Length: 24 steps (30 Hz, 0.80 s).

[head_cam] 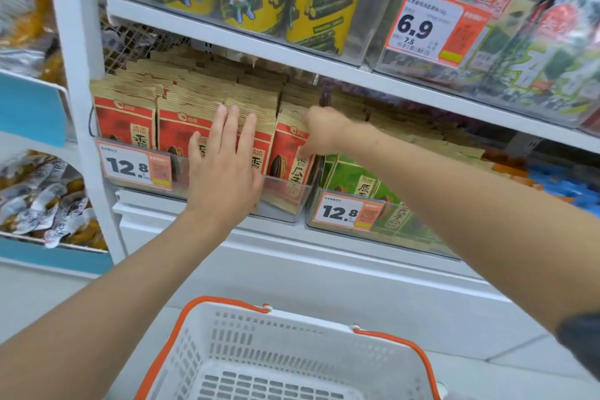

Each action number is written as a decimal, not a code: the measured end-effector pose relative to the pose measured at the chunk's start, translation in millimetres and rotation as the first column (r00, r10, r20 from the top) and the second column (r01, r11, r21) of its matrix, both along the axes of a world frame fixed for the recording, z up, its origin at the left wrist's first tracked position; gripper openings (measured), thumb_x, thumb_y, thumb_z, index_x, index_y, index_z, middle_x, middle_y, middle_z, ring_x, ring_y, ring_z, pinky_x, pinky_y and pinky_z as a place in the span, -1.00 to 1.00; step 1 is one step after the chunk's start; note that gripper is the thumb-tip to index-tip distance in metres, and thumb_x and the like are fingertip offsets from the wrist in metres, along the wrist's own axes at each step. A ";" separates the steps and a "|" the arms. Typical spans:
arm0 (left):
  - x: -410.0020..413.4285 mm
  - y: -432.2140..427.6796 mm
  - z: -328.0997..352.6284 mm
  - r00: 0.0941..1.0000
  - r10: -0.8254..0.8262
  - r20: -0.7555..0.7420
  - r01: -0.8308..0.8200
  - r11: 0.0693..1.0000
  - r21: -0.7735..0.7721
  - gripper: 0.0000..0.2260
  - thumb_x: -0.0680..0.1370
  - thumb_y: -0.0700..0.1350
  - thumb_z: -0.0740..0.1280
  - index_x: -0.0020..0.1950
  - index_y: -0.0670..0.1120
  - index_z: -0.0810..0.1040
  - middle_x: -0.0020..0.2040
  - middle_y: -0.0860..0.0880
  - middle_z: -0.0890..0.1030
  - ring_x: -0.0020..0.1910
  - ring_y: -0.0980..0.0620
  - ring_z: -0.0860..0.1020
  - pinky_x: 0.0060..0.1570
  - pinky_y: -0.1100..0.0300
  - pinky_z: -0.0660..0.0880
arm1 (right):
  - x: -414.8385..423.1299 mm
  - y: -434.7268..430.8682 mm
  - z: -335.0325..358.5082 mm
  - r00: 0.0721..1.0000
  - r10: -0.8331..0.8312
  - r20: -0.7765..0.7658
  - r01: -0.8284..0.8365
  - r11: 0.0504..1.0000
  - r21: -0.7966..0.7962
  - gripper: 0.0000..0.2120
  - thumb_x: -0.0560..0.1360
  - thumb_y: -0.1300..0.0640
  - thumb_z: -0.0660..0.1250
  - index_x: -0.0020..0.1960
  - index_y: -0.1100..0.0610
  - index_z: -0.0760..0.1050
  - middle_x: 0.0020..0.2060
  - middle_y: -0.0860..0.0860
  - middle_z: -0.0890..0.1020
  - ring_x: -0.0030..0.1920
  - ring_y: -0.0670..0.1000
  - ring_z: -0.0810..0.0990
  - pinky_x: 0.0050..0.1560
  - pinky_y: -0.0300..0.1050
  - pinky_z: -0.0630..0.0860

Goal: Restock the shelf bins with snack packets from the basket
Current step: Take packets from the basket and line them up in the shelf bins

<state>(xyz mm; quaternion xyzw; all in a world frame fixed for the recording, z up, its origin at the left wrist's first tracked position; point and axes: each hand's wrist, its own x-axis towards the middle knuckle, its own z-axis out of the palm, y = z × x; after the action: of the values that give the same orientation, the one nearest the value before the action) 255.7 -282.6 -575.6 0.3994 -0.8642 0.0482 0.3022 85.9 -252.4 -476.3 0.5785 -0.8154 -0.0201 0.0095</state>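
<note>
Red and brown snack packets [126,120] stand in rows in a clear shelf bin [285,201] on the lower shelf. My left hand [224,169] lies flat with straight fingers against the front packets in the middle of the bin. My right hand [319,133] reaches to the bin's right end and pinches the rightmost red packet [287,156] with curled fingers. The white basket [285,354] with orange handles sits below on the floor, and the part of its inside that shows holds no packets.
A second clear bin [328,221] with green packets [354,178] stands to the right. Yellow tubs [324,0] and seaweed packs [526,42] fill the shelf above. A white upright post [78,81] borders the bin on the left, with other snack shelves beyond it.
</note>
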 end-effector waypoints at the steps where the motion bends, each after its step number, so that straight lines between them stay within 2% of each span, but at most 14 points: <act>1: -0.6 0.1 -0.2 1.000 0.001 0.000 -0.001 1.000 -0.001 -0.33 0.52 -0.03 0.24 0.57 -0.11 0.07 0.58 -0.16 0.08 0.58 -0.11 -0.04 0.41 -0.25 0.19 | -0.2 -2.9 -3.6 0.999 0.004 -0.054 -0.003 1.000 0.016 -0.63 0.40 -0.01 0.51 -0.07 0.14 0.37 -0.27 -0.03 0.44 0.04 0.12 0.54 0.08 -0.01 0.44; 3: -1.6 0.4 -0.4 1.000 0.004 -0.002 -0.004 1.000 0.005 -0.33 0.51 -0.02 0.21 0.58 -0.10 0.06 0.58 -0.16 0.07 0.58 -0.10 -0.04 0.41 -0.25 0.19 | -0.5 -6.6 -4.2 0.989 -0.010 -0.146 0.018 0.999 0.050 -0.58 0.39 -0.09 0.50 -0.05 0.11 0.33 -0.19 -0.01 0.46 0.15 0.13 0.49 0.39 0.16 0.22; 4: -2.0 0.3 -0.4 1.000 0.007 0.000 -0.007 1.000 0.010 -0.33 0.51 -0.01 0.20 0.58 -0.10 0.05 0.59 -0.15 0.06 0.58 -0.10 -0.05 0.41 -0.25 0.19 | -0.6 -8.2 -2.3 0.985 -0.022 -0.172 0.035 0.996 0.077 -0.54 0.37 -0.13 0.50 -0.04 0.10 0.33 -0.14 0.01 0.47 0.14 0.13 0.47 0.44 0.21 0.12; 5: -2.5 -0.1 -0.8 1.000 0.011 0.003 -0.011 1.000 0.014 -0.32 0.50 0.00 0.18 0.58 -0.10 0.04 0.59 -0.15 0.05 0.58 -0.10 -0.06 0.41 -0.25 0.19 | -0.9 -10.3 -0.4 0.984 -0.030 -0.176 0.049 0.993 0.106 -0.51 0.34 -0.18 0.51 -0.04 0.11 0.34 -0.12 0.02 0.47 0.09 0.12 0.45 0.44 0.23 0.10; 7: -3.4 -0.6 -1.3 1.000 0.014 0.005 -0.015 1.000 0.014 -0.32 0.50 0.03 0.14 0.58 -0.10 0.03 0.59 -0.15 0.04 0.58 -0.10 -0.07 0.41 -0.25 0.19 | -0.5 -15.3 0.8 0.991 -0.037 -0.128 0.055 0.988 0.146 -0.45 0.30 -0.23 0.52 0.00 0.13 0.39 -0.10 0.00 0.50 -0.01 0.09 0.46 0.38 0.18 0.28; 9: -3.8 -0.7 -1.8 1.000 0.016 0.002 -0.016 1.000 0.011 -0.32 0.49 0.03 0.11 0.58 -0.10 0.03 0.59 -0.16 0.04 0.58 -0.10 -0.07 0.40 -0.26 0.20 | 0.0 -21.3 -1.9 0.996 -0.023 -0.082 0.034 0.989 0.144 -0.42 0.28 -0.22 0.54 0.08 0.13 0.43 -0.07 0.00 0.53 -0.02 0.08 0.51 0.24 0.08 0.41; 12: -4.8 0.0 -2.7 1.000 0.012 -0.005 -0.012 1.000 0.011 -0.33 0.49 0.02 0.10 0.58 -0.10 0.03 0.59 -0.16 0.05 0.58 -0.10 -0.07 0.40 -0.27 0.20 | -3.0 -28.2 -6.3 0.997 -0.009 -0.076 0.018 0.993 0.120 -0.38 0.27 -0.18 0.57 0.13 0.15 0.46 0.00 0.02 0.55 -0.02 0.08 0.52 0.10 -0.01 0.46; 14: -4.9 -0.3 -3.9 1.000 0.008 -0.004 -0.008 1.000 0.009 -0.33 0.51 0.00 0.18 0.58 -0.10 0.04 0.59 -0.16 0.05 0.58 -0.10 -0.06 0.40 -0.27 0.20 | -5.9 -31.7 -6.6 0.991 0.005 -0.132 0.004 0.998 0.069 -0.38 0.25 -0.18 0.57 0.13 0.14 0.46 0.07 0.04 0.54 0.04 0.11 0.49 0.16 0.03 0.40; 16: -4.5 -1.3 -5.3 1.000 0.003 -0.002 -0.003 1.000 0.004 -0.32 0.51 -0.03 0.23 0.58 -0.10 0.06 0.59 -0.16 0.07 0.58 -0.11 -0.04 0.39 -0.27 0.22 | -9.0 -35.0 -7.7 0.961 0.030 -0.274 -0.032 0.999 -0.003 -0.40 0.25 -0.21 0.56 0.10 0.13 0.48 0.14 0.08 0.51 0.10 0.13 0.48 0.24 0.09 0.35; 19: -3.8 -2.1 -6.0 1.000 -0.003 -0.011 0.003 1.000 -0.006 -0.33 0.51 -0.04 0.24 0.58 -0.11 0.07 0.58 -0.16 0.08 0.58 -0.11 -0.03 0.38 -0.27 0.22 | -11.4 -38.2 -14.5 0.920 0.034 -0.389 -0.050 0.998 -0.032 -0.30 0.28 -0.24 0.52 0.25 0.16 0.48 0.23 0.12 0.47 0.25 0.17 0.43 0.32 0.13 0.27; 22: -3.6 -1.2 -6.2 1.000 -0.010 -0.007 0.010 1.000 -0.005 -0.32 0.51 -0.04 0.24 0.58 -0.10 0.06 0.58 -0.16 0.07 0.58 -0.11 -0.03 0.39 -0.27 0.22 | -13.1 -37.9 -16.8 0.938 0.033 -0.344 -0.034 0.999 0.002 -0.28 0.30 -0.24 0.51 0.30 0.14 0.44 0.26 0.13 0.45 0.29 0.18 0.40 0.35 0.16 0.27; 24: -3.6 -1.0 -6.1 1.000 -0.011 -0.001 0.011 1.000 0.007 -0.33 0.52 -0.04 0.22 0.59 -0.10 0.05 0.59 -0.16 0.06 0.58 -0.11 -0.04 0.39 -0.27 0.22 | -13.5 -34.8 -11.3 0.974 0.013 -0.224 -0.018 1.000 -0.021 -0.33 0.30 -0.23 0.52 0.25 0.10 0.42 0.18 0.09 0.48 0.24 0.16 0.44 0.33 0.14 0.30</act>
<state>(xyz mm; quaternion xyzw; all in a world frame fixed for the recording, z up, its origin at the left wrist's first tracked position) 252.1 -283.6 -581.7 0.3955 -0.8665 0.0434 0.3016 72.4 -287.2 -487.6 0.5788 -0.8047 -0.0760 0.1082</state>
